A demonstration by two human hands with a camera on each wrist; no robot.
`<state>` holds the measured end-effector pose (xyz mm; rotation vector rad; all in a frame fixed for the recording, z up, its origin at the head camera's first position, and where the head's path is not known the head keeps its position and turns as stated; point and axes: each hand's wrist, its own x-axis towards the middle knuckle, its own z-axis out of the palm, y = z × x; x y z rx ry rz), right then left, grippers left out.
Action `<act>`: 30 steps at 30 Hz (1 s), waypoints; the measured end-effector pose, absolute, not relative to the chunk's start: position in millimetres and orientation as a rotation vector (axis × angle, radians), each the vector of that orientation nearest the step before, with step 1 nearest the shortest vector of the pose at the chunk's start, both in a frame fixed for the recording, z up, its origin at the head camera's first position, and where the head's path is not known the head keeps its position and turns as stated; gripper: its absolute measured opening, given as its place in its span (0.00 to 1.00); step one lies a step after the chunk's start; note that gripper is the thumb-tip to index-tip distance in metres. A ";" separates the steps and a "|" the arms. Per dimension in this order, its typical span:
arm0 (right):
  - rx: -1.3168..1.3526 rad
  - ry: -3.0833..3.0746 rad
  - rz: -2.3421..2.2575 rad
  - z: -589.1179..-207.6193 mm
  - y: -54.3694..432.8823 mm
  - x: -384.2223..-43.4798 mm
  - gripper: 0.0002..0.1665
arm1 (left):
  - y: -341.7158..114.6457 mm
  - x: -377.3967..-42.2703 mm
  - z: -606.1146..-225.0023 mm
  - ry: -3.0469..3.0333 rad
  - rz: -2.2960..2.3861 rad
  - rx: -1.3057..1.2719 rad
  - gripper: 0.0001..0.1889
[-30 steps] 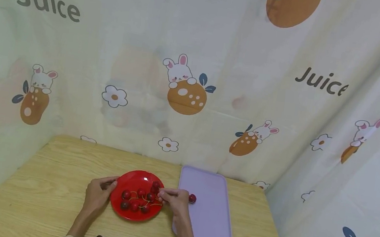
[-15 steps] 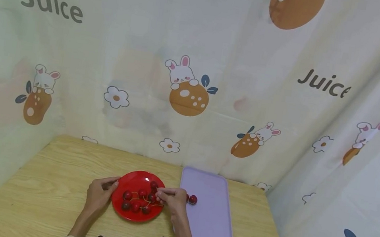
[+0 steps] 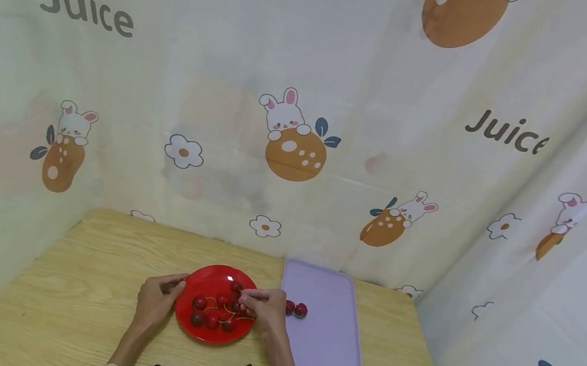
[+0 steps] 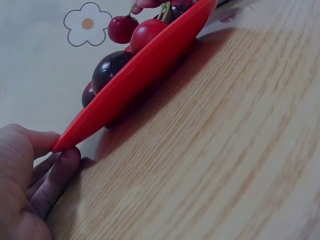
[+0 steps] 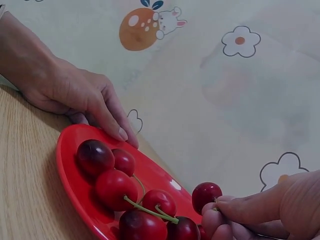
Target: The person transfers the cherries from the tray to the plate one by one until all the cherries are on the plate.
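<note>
My left hand [image 3: 153, 300] grips the rim of a round red plate [image 3: 203, 279] at its left side, thumb above and fingers below in the left wrist view. Several dark red cherries [image 3: 199, 302] with green stems lie on the plate. Over its right part, my right hand [image 3: 267, 310] pinches the stem of one cherry [image 5: 206, 196] between thumb and fingers. That same cherry [image 4: 123, 29] hangs just above the others in the left wrist view. In the head view, the right hand's fingers hide part of the plate's right rim.
To the right stands a lilac rectangular tray [image 3: 325, 342] with two cherries [image 3: 301, 311] visible near its left edge; the right hand is close beside it. The wooden table [image 3: 91, 280] is enclosed by a printed curtain [image 3: 225, 106] at the back and sides.
My right hand has shifted a little left over the plate with the pinched cherry, uncovering a second cherry on the tray. The left hand keeps its grip on the rim.
</note>
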<state>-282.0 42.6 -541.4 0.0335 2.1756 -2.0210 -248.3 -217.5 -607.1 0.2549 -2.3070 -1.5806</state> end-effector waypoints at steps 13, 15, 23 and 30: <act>0.001 2.230 -1.996 -538.0 37.5 -282.5 0.10 | -217.5 -248.9 -607.3 -2.311 -1.579 0.252 0.13; 0.012 2.248 -1.978 -538.9 36.9 -283.8 0.09 | -217.3 -249.0 -607.8 -2.308 -1.580 0.251 0.13; 0.048 2.322 -1.906 -538.1 31.5 -286.2 0.05 | -216.4 -249.2 -610.5 -2.286 -1.565 0.252 0.12; 0.027 2.373 -1.878 -538.1 28.0 -285.8 0.05 | -217.9 -249.9 -609.9 -2.312 -1.576 0.276 0.13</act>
